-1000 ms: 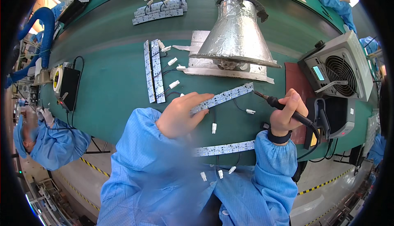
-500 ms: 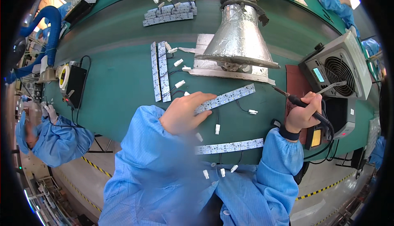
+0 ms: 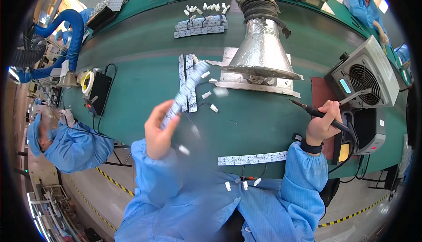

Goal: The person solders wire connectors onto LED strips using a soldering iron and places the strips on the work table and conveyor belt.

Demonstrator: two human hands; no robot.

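Two bare hands are over the green bench. The left hand has its grip closed on a light strip, pinched between thumb and fingers. This held strip is blurred and slants away from the hand, up and to the right. In this view it crosses in front of two side-by-side strips lying on the bench; whether it touches them cannot be told. Blurred white plugs show near the left hand.

The right hand has its grip wrapped around a soldering iron, held like a pen. The iron's tip points left, near the front of the silver hood and apart from every strip. A black band circles the right wrist.

Another strip lies along the near edge of the bench, with three white plugs hanging on wires in front of the blue gown. Toward the back sits a group of strips, their plugs at the far side. On the right stand a box with a fan and a dark box with a red light, beside a yellow sponge.
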